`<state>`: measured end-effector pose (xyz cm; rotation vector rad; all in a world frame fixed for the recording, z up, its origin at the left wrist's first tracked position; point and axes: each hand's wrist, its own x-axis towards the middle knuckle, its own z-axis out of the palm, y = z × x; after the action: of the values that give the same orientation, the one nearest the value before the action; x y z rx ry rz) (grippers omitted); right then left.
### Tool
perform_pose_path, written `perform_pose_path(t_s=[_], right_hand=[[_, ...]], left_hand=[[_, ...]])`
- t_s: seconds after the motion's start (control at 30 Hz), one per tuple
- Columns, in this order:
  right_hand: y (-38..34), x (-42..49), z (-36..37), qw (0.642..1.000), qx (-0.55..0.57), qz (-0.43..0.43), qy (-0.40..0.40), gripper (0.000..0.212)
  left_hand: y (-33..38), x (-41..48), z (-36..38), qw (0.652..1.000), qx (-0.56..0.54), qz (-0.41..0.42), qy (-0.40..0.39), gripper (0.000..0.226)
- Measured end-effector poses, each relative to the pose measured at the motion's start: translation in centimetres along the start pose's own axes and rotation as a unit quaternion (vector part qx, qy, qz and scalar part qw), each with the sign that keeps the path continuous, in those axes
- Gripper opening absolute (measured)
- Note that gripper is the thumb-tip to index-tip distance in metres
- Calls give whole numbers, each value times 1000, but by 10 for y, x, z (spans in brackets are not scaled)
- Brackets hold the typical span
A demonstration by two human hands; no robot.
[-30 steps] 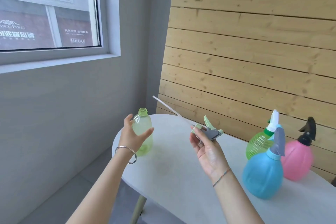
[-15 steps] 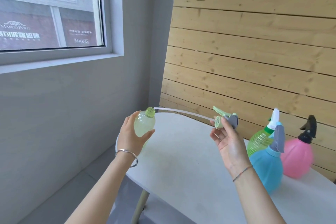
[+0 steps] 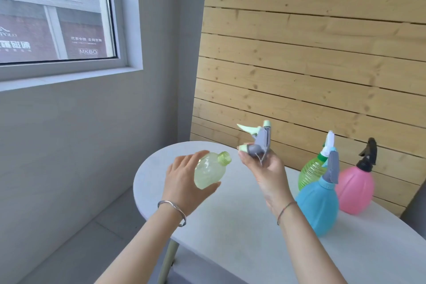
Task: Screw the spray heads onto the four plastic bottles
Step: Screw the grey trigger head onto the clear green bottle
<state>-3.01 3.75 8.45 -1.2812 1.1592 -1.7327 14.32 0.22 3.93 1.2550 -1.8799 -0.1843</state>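
- The left hand (image 3: 182, 182) grasps the pale yellow-green translucent plastic bottle (image 3: 208, 174), fingers and thumb wrapped round its belly, held up above the near edge of the round white table (image 3: 230, 226).
- The bottle is tipped over, its open threaded neck pointing right and slightly up.
- The right hand (image 3: 265, 168) pinches the grey-and-mint plastic spray head (image 3: 259, 143) in curled fingertips, with the trigger sticking out to the left and the nozzle on top.
- The head's mint collar faces the bottle neck; the two are close but not touching.
- On the right of the table stand three finished sprayers: a blue round bottle with a grey head (image 3: 319, 205) nearest, a green ribbed bottle with a white head (image 3: 310, 172) just behind it, and a pink bottle with a black head (image 3: 356, 189) beside them.
- They stand in front of the pale wooden plank wall (image 3: 299, 64).
- A silver bangle (image 3: 175, 207) sits on the left wrist.
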Motion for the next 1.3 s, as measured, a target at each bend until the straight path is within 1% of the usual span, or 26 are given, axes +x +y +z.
perform_pose_path(t_s=[0.07,0.13,0.2,0.27,0.37,0.57,0.67,0.77,0.87,0.93,0.97,1.0,1.07,1.1,1.13,1.17,1.2,1.23,1.3], right_hand=[[-2,-1,2,999,10,0,-37,15],[-6,-1,0,998,19,2,-58,18],[-12,-1,-4,996,-7,-12,-84,18],[-16,0,-7,993,-43,-21,-106,16],[-16,2,-14,989,-80,-11,-124,12],[-12,1,-23,977,-150,29,-151,26],[-7,-1,-21,970,-177,45,-162,21],[-5,-3,-18,968,-182,48,-166,21],[-5,-3,-16,965,-201,49,-162,27],[-5,-4,-13,962,-210,44,-169,25],[-5,-4,-12,960,-214,39,-177,22],[-6,-5,-11,957,-220,34,-187,19],[-6,-5,-11,952,-228,27,-203,17],[-6,-5,-11,951,-227,27,-207,18],[-5,-5,-12,952,-219,31,-209,18],[-5,-4,-14,954,-211,37,-212,16],[-4,-4,-15,954,-206,41,-213,15],[-3,-4,-15,954,-204,43,-215,15],[-3,-4,-15,956,-193,48,-217,18]], left_hand=[[12,-2,4,999,-51,6,-3,67],[21,-5,7,990,-136,-15,-18,65],[26,-9,11,979,-199,-38,-36,64],[30,-12,16,972,-226,-48,-46,65],[33,-16,22,967,-242,-47,-63,64],[28,-25,35,958,-257,-63,-105,63],[26,-29,39,956,-254,-67,-128,61],[24,-29,40,956,-253,-70,-134,59],[22,-29,41,953,-262,-79,-133,63],[20,-29,42,948,-274,-88,-137,65],[17,-28,40,945,-275,-88,-155,66],[14,-24,36,939,-273,-84,-192,70],[5,-10,22,910,-276,-87,-297,89],[1,-2,11,893,-293,-119,-320,99],[-2,6,0,881,-318,-161,-310,105],[-3,13,-11,876,-349,-186,-275,104],[-2,19,-21,879,-375,-192,-225,98],[1,25,-26,884,-391,-182,-179,92],[13,34,-30,895,-407,-130,-128,73]])
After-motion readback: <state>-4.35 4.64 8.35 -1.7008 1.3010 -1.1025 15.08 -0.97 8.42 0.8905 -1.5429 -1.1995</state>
